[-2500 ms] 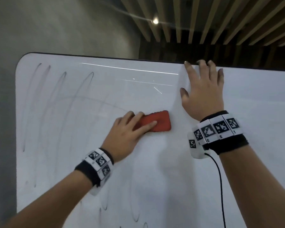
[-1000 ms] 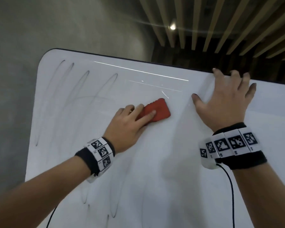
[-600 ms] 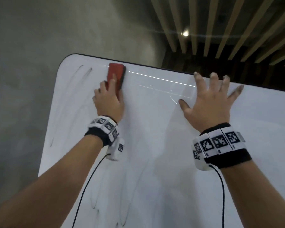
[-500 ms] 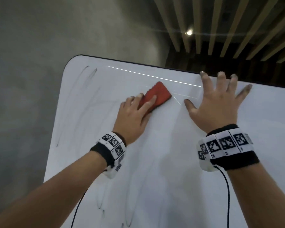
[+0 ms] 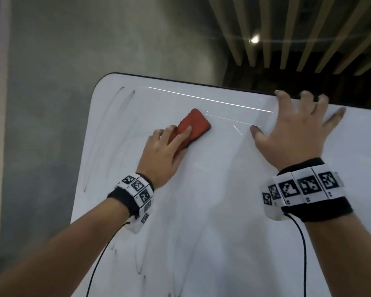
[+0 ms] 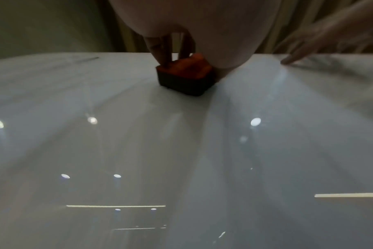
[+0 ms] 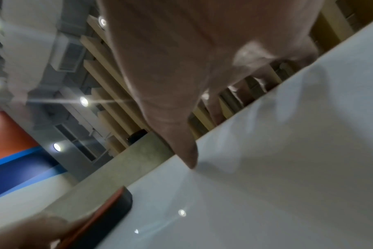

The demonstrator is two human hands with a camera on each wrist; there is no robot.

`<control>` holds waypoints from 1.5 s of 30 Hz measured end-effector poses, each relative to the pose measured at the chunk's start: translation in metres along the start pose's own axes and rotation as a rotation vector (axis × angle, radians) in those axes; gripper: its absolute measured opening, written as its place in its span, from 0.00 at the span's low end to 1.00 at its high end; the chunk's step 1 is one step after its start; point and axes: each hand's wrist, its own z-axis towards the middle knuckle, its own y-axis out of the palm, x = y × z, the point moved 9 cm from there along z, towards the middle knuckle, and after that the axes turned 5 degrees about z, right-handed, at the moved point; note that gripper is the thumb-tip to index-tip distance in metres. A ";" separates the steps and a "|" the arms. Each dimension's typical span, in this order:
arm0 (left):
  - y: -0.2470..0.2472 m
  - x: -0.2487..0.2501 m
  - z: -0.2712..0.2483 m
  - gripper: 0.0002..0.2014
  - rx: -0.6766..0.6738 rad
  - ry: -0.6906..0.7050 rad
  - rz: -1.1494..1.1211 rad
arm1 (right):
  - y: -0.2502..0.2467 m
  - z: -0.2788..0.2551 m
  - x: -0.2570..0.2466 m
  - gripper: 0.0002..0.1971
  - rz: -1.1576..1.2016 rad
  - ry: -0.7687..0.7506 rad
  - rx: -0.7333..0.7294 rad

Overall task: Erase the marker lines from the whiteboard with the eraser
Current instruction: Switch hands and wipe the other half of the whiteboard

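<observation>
Mid-wipe: left hand [image 5: 163,155] gripped the red eraser [image 5: 194,127] flat on the whiteboard [image 5: 212,211], right hand [image 5: 291,133] braced, fingers spread (holding nothing). Faint lines [image 5: 107,133] at far left probably needed the next pass.

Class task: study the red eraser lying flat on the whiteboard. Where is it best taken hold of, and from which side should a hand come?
Probably best across its two long sides, coming down onto the red back. The eraser is a flat block whose dark felt face lies against the whiteboard, leaving only the back and narrow sides free. The left hand holds it so, fingers on the back, thumb apparently at one long side.
</observation>
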 end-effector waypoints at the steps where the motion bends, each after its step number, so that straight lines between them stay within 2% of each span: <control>1: -0.003 -0.003 0.002 0.24 -0.002 0.092 -0.001 | -0.001 0.005 -0.007 0.39 0.003 0.003 0.005; 3: -0.004 -0.019 0.012 0.24 -0.014 0.203 0.047 | 0.004 0.012 -0.034 0.37 0.016 -0.050 -0.005; 4: -0.002 -0.036 0.019 0.24 -0.018 0.181 0.063 | 0.010 0.013 -0.050 0.38 0.017 -0.087 -0.025; 5: -0.002 -0.061 0.028 0.25 -0.019 0.094 0.066 | 0.018 0.014 -0.064 0.39 0.007 -0.111 -0.049; 7: 0.005 -0.137 0.037 0.26 -0.036 -0.250 0.077 | 0.031 0.012 -0.079 0.42 -0.022 -0.106 -0.078; 10: 0.018 -0.247 0.011 0.26 -0.175 -0.900 0.011 | 0.036 0.010 -0.081 0.42 -0.031 -0.096 -0.047; 11: 0.020 -0.260 0.004 0.26 -0.208 -1.021 -0.025 | 0.037 0.009 -0.080 0.42 -0.031 -0.102 -0.034; 12: 0.021 -0.261 0.003 0.25 -0.219 -1.061 -0.025 | 0.037 0.009 -0.079 0.42 -0.029 -0.106 -0.025; 13: 0.020 -0.249 0.010 0.25 -0.211 -1.017 0.013 | 0.037 0.008 -0.079 0.42 -0.024 -0.107 -0.019; 14: 0.015 -0.226 0.025 0.25 -0.169 -0.895 0.064 | 0.038 0.008 -0.079 0.42 -0.018 -0.102 -0.015; 17: 0.005 -0.130 0.055 0.25 -0.001 -0.338 0.058 | 0.039 0.008 -0.080 0.43 0.005 -0.087 -0.002; 18: 0.004 -0.115 0.056 0.26 0.021 -0.228 0.055 | 0.039 0.008 -0.080 0.43 0.016 -0.087 0.011; 19: 0.005 -0.121 0.056 0.26 0.026 -0.212 0.077 | 0.039 0.008 -0.080 0.42 0.022 -0.089 0.022; 20: 0.008 -0.143 0.054 0.26 0.018 -0.295 0.113 | 0.040 0.008 -0.079 0.42 0.022 -0.091 0.024; 21: 0.013 -0.178 0.047 0.26 -0.008 -0.465 0.135 | 0.041 0.008 -0.079 0.43 0.021 -0.094 0.024; 23: 0.022 -0.249 0.015 0.26 -0.104 -0.897 0.068 | 0.041 0.006 -0.078 0.43 0.022 -0.099 0.026; 24: 0.025 -0.270 -0.002 0.25 -0.132 -1.054 0.020 | 0.040 0.006 -0.078 0.43 0.020 -0.103 0.026; 26: 0.026 -0.280 -0.016 0.24 -0.146 -1.175 -0.034 | 0.039 0.005 -0.079 0.44 0.014 -0.109 0.023; 27: 0.024 -0.271 -0.015 0.25 -0.157 -1.166 -0.027 | 0.039 0.004 -0.079 0.44 0.011 -0.110 0.021; 28: 0.022 -0.253 -0.008 0.26 -0.159 -1.100 -0.002 | 0.039 0.004 -0.079 0.44 0.005 -0.107 0.021; 29: 0.019 -0.230 0.002 0.27 -0.137 -0.967 0.037 | 0.039 0.004 -0.080 0.45 0.001 -0.103 0.023; 32: 0.009 -0.142 0.015 0.27 0.001 -0.407 0.046 | 0.040 0.005 -0.080 0.46 0.002 -0.092 0.032; 33: 0.011 -0.135 0.009 0.27 0.010 -0.322 0.053 | 0.041 0.005 -0.080 0.46 0.000 -0.091 0.031; 34: 0.014 -0.148 0.003 0.28 0.013 -0.331 0.075 | 0.042 0.005 -0.079 0.46 -0.004 -0.091 0.026; 35: 0.018 -0.178 -0.008 0.29 0.003 -0.453 0.096 | 0.043 0.005 -0.078 0.46 -0.007 -0.093 0.021; 38: 0.035 -0.273 -0.088 0.31 -0.128 -1.140 0.027 | 0.042 0.005 -0.076 0.46 0.002 -0.112 0.018; 39: 0.038 -0.281 -0.111 0.30 -0.149 -1.272 0.009 | 0.042 0.005 -0.076 0.46 0.001 -0.116 0.019; 40: 0.039 -0.279 -0.125 0.30 -0.160 -1.328 0.005 | 0.041 0.004 -0.076 0.46 -0.001 -0.116 0.019; 42: 0.037 -0.258 -0.130 0.29 -0.154 -1.319 0.005 | 0.040 0.004 -0.078 0.46 0.004 -0.105 0.015; 44: 0.032 -0.226 -0.116 0.29 -0.085 -1.176 -0.030 | 0.039 0.004 -0.079 0.46 0.010 -0.088 0.013; 45: 0.026 -0.202 -0.100 0.29 -0.036 -1.022 -0.048 | 0.039 0.004 -0.080 0.46 0.010 -0.081 0.014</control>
